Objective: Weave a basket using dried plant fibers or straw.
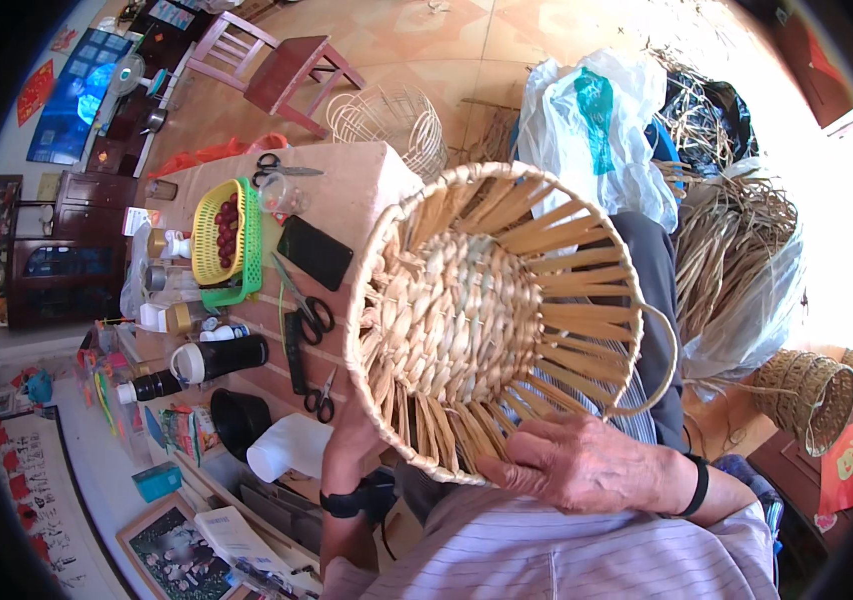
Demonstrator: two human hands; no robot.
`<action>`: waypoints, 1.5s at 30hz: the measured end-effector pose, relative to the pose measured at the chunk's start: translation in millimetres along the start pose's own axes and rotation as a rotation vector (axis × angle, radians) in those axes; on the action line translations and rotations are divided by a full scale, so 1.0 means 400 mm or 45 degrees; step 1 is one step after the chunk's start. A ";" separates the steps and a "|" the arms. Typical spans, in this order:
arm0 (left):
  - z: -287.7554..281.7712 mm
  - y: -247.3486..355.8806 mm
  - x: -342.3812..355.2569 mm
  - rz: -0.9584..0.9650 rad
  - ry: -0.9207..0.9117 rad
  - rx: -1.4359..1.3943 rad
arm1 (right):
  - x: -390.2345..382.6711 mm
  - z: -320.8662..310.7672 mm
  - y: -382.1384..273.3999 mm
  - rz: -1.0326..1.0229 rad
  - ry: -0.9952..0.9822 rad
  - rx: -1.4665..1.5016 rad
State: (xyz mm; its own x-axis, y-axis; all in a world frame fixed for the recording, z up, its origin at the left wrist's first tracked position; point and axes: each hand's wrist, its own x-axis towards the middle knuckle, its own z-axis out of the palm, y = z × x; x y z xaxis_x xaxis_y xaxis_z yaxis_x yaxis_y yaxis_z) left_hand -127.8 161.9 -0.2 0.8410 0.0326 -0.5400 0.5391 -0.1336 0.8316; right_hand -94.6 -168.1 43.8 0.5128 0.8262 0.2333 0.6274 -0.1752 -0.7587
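Note:
A round straw basket (467, 320) is tilted above my lap, its inside facing me. Its base is tightly woven, flat open strips make up the side, and a twisted rim closes it off, with a loop handle (669, 365) at the right. My right hand (587, 462) is closed at the near rim, fingertips against the strips. On the lower left, my left hand (355, 438) grips the basket's outside; most of its fingers are hidden behind the rim. Beside it on the table lie small scissors (321, 398).
On the table (347, 170) left of the basket are black scissors (315, 316), a phone (315, 252), a yellow basket of red fruit (202, 240) and a white bottle (287, 447). Bundled dry straw (737, 235) and a plastic bag (557, 110) stand right; a wire-like basket (387, 125) sits beyond.

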 end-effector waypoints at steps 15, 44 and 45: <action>0.074 0.053 0.085 0.450 -0.219 -0.223 | -0.032 0.019 0.001 0.041 0.085 0.180; 0.209 0.316 0.070 0.763 -0.223 0.339 | 0.093 0.020 0.263 0.175 -0.504 -0.421; 0.207 0.309 0.065 0.754 -0.215 0.337 | 0.111 0.022 0.259 0.224 -0.502 -0.336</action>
State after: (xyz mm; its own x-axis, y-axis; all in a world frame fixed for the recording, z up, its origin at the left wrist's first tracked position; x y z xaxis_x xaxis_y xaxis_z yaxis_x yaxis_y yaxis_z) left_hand -43.1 64.4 77.8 0.9612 -0.2738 -0.0329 -0.0588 -0.3203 0.9455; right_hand -12.2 -144.9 -29.8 0.3958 0.9025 -0.1700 0.7045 -0.4171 -0.5742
